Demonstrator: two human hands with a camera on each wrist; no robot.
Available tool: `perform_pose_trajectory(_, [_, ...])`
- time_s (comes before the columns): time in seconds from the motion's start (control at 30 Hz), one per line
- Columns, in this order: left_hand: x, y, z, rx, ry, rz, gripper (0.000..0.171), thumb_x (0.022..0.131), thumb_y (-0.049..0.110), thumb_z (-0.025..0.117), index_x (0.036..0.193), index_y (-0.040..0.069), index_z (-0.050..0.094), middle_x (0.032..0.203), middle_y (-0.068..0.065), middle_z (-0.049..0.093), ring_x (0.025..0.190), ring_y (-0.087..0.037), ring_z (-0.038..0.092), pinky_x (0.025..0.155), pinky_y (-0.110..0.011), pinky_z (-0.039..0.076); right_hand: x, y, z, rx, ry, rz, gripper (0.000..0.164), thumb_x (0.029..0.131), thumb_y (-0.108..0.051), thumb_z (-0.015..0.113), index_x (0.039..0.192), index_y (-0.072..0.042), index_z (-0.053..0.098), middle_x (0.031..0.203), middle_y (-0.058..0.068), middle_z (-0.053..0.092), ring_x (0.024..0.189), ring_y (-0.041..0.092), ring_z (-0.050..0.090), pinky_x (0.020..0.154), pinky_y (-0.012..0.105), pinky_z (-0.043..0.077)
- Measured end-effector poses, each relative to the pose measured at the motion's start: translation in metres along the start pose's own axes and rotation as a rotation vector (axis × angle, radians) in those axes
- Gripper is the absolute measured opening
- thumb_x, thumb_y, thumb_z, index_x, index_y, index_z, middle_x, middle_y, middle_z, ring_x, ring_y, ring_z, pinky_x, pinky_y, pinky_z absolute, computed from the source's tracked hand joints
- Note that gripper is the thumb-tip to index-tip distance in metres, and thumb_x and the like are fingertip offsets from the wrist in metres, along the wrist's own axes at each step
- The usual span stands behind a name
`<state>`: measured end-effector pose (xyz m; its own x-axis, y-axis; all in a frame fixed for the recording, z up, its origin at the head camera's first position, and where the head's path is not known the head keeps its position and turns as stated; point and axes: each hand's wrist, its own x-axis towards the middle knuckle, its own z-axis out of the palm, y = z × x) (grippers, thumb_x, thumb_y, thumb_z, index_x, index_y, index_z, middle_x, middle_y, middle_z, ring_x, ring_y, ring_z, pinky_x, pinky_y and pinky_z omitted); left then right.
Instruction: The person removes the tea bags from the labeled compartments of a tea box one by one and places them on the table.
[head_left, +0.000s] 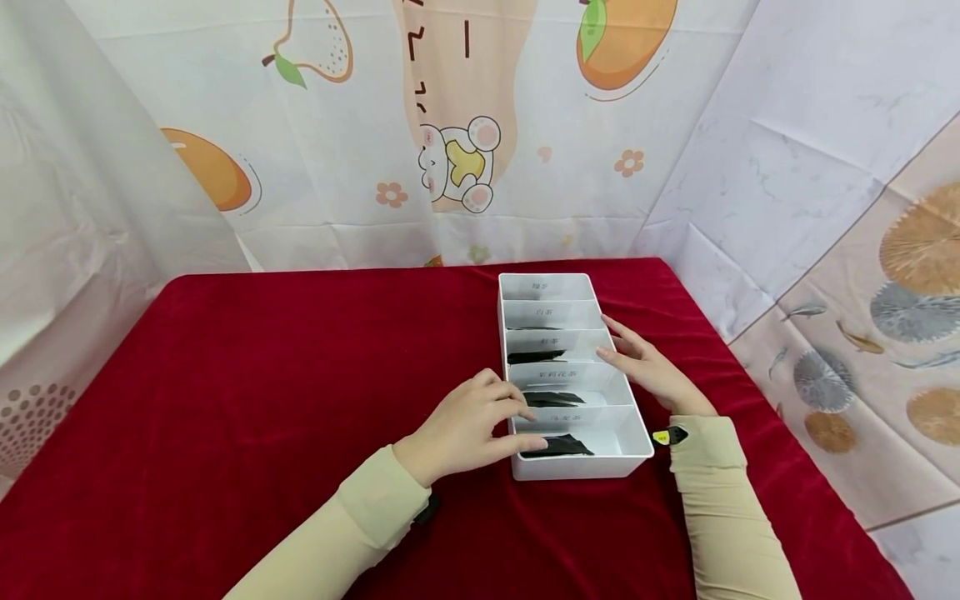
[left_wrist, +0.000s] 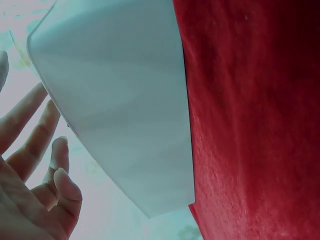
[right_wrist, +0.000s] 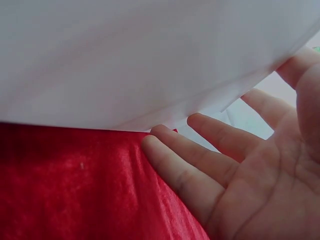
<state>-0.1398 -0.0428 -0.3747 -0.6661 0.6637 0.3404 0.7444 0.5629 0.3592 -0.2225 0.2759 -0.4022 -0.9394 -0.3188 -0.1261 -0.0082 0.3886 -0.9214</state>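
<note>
A long white box (head_left: 581,469) with several compartments in a row stands on the red cloth. Flat black pieces (head_left: 558,447) lie in its nearest compartment; more black pieces (head_left: 552,399) show in others, but I cannot tell their kind. My left hand (head_left: 468,425) reaches over the box's left rim, fingers spread and loosely bent above the two nearest compartments. Against the right side of the box my right hand (head_left: 654,371) rests with extended fingers. In the right wrist view, the fingertips (right_wrist: 195,117) meet the box wall (right_wrist: 125,65). Neither hand holds anything.
Red velvet cloth (head_left: 300,400) covers the table, whose far edge meets a printed curtain (head_left: 337,183). Another patterned curtain (head_left: 817,333) hangs along the right. Small dark handwriting marks the compartment dividers. A black-and-yellow tag (head_left: 667,436) sits at the right cuff.
</note>
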Motion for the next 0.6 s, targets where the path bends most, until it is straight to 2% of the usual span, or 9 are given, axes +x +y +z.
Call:
perform_pose_trajectory(0.17, [-0.0025, 0.0041, 0.0016, -0.003, -0.029, 0.04, 0.032, 0.086, 0.053, 0.071, 0.099, 0.025, 0.078, 0.095, 0.013, 0.071, 0.087, -0.007, 0.048, 0.077, -0.019, 0.042, 0.0003, -0.0001, 0.0006, 0.011, 0.002, -0.001, 0.072, 0.102, -0.028, 0.056, 0.161, -0.023, 0.015, 0.157, 0.024, 0.032, 0.125, 0.033, 0.054, 0.095, 0.032, 0.05])
perform_pose_trajectory(0.3, [-0.0035, 0.0059, 0.0019, 0.014, -0.029, 0.076, 0.031, 0.087, 0.053, 0.07, 0.098, 0.025, 0.079, 0.088, 0.014, 0.071, 0.082, -0.006, 0.045, 0.073, -0.017, 0.038, -0.0001, -0.0007, 0.0007, 0.009, 0.002, 0.005, 0.072, 0.102, -0.028, 0.056, 0.161, -0.023, 0.015, 0.157, 0.024, 0.031, 0.127, 0.035, 0.052, 0.096, 0.035, 0.049])
perform_pose_trajectory(0.5, [-0.0042, 0.0069, 0.0029, 0.106, -0.003, 0.129, 0.017, 0.092, 0.039, 0.069, 0.091, 0.027, 0.081, 0.09, 0.015, 0.073, 0.08, -0.007, 0.047, 0.07, -0.017, 0.036, -0.0006, -0.0014, 0.0003, -0.002, 0.002, 0.016, 0.073, 0.102, -0.03, 0.056, 0.161, -0.023, 0.014, 0.158, 0.024, 0.03, 0.129, 0.039, 0.05, 0.101, 0.041, 0.047])
perform_pose_trajectory(0.6, [-0.0041, 0.0078, 0.0031, 0.164, 0.012, 0.152, 0.015, 0.093, 0.031, 0.068, 0.087, 0.027, 0.08, 0.089, 0.016, 0.074, 0.082, -0.008, 0.05, 0.07, -0.018, 0.038, -0.0006, -0.0015, 0.0003, -0.004, 0.001, 0.015, 0.073, 0.102, -0.03, 0.056, 0.161, -0.024, 0.014, 0.158, 0.024, 0.03, 0.13, 0.04, 0.05, 0.101, 0.042, 0.046])
